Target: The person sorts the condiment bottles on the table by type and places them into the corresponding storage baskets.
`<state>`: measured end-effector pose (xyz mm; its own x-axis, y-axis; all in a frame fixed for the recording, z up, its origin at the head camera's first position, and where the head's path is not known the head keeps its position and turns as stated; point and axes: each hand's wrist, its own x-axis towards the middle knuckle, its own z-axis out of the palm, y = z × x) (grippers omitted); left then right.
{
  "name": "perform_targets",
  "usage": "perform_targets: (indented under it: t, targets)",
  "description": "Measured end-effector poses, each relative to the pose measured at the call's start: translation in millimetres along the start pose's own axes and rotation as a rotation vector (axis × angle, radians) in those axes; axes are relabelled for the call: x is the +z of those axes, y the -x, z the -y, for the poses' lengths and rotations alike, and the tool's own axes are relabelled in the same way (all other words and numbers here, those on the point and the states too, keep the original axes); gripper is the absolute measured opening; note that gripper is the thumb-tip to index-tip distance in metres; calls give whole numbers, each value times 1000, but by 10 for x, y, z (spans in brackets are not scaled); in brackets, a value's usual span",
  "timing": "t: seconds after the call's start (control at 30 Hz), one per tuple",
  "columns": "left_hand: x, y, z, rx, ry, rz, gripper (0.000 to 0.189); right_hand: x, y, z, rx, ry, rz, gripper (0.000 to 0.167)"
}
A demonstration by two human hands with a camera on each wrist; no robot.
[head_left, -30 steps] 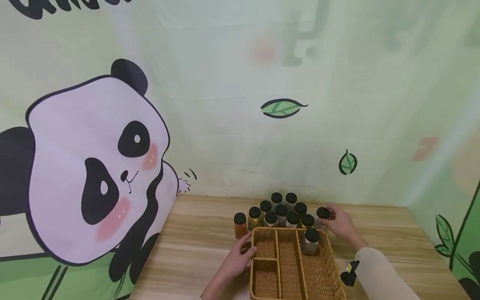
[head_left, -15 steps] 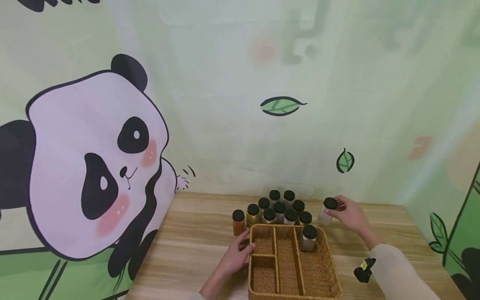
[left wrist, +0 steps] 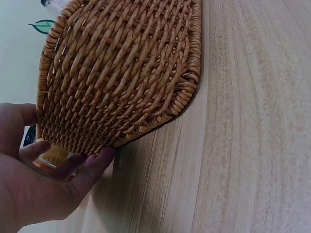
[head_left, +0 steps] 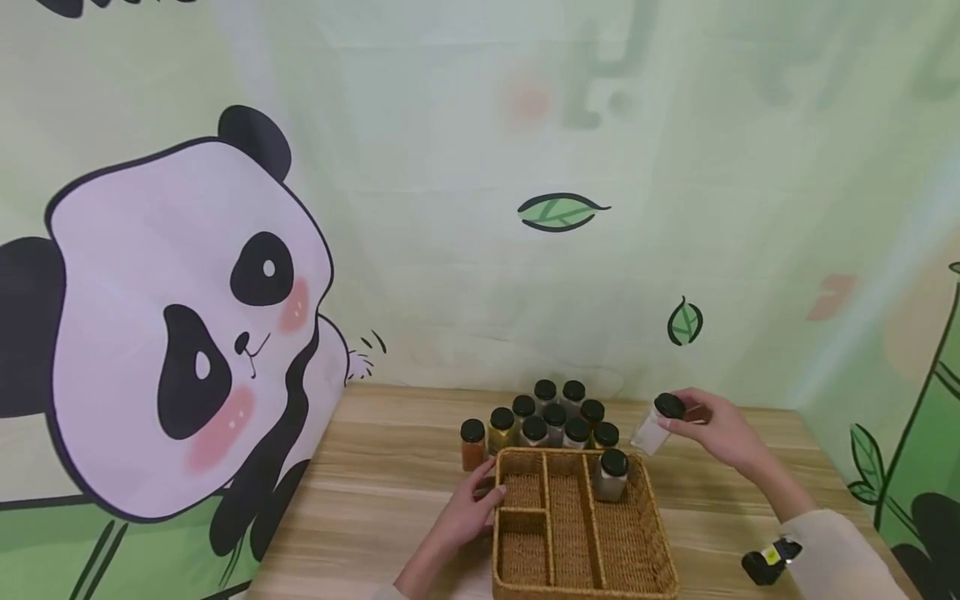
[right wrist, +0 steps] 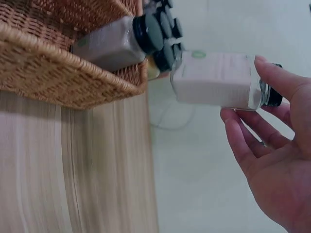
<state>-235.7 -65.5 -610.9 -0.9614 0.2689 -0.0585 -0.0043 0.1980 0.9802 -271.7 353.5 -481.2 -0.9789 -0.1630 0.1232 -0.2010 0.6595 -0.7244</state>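
Note:
My right hand pinches a spice jar near its black lid, thumb on one side and fingers on the other. The jar has pale contents; it tilts above the table, behind the basket's right back corner. In the right wrist view its pale body shows fully. My left hand grips the back left corner of a divided wicker basket. Seen from the left wrist, its fingers reach under the woven wall. A dark-lidded jar of greyish contents stands in the basket's right compartment, at the back.
Several black-lidded jars stand grouped behind the basket, with an orange-filled jar at their left end. The wooden table meets a printed wall cloth at its back edge. A small black-and-yellow device sits at my right cuff.
My right hand has moved the pale jar rightward and up, away from the group, and the jar has tipped over to a slant. My left hand stays at the basket's corner.

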Motion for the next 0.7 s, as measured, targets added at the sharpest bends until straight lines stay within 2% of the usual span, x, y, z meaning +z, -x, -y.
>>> perform_targets:
  t: [0.17, 0.33, 0.53, 0.7]
  targets:
    - [6, -17, 27, -1, 2, 1, 67, -44, 117, 109, -43, -91, 75, 47]
    - [1, -15, 13, -6, 14, 3, 67, -25, 232, 231, -86, -125, 166, 47]
    - [-4, 1, -7, 1, 18, 4, 67, 180, 362, 212, -164, -127, 226, 41]
    - [0, -5, -4, -16, 8, 5, 67, 413, 448, 103, -154, -147, 267, 39]
